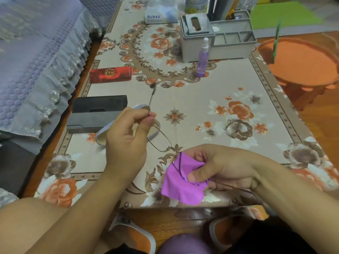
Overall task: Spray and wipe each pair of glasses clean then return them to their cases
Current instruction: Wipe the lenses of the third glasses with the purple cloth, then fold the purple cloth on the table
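Thin-framed metal glasses (160,139) hang above the flowered tablecloth (201,114). My left hand (126,138) pinches one end of the frame by its temple hinge, and the temple arm sticks up past my fingers. My right hand (220,167) pinches a purple cloth (181,182) folded over the other lens. A purple spray bottle (203,58) stands upright further back. On the left lie a closed red case (111,74), an open black case (97,112) and a light purple case (102,133), partly hidden by my left hand.
A grey desk organiser (216,39) and a tissue pack (161,11) stand at the back of the table. An orange stool (302,63) is at the right, a purple-covered sofa (36,57) at the left. My slippers (135,237) show under the near table edge.
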